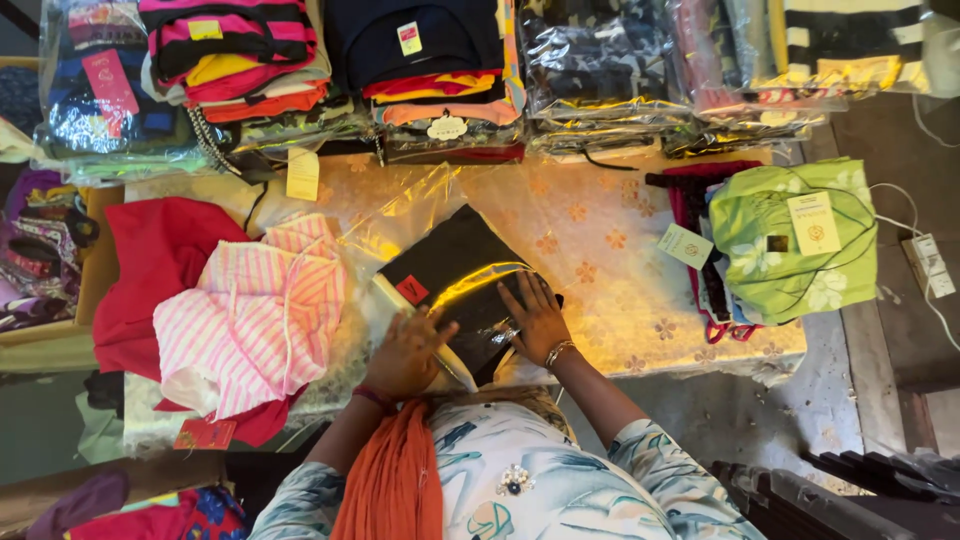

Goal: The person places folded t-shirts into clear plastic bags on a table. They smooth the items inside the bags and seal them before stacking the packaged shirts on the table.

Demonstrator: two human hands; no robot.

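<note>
The black folded garment in its clear bag (455, 285) lies directly under both hands, running diagonally up-left away from the fingers, left hand (408, 352) and right hand (535, 318) pressing flat, fingers spread.

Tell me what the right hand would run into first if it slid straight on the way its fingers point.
The right hand lies flat on the bagged black garment, fingers pointing away and slightly left. Sliding on, it would cross that bag and bare table cover, then probably meet the stacked folded clothes; depth is unclear.
</note>
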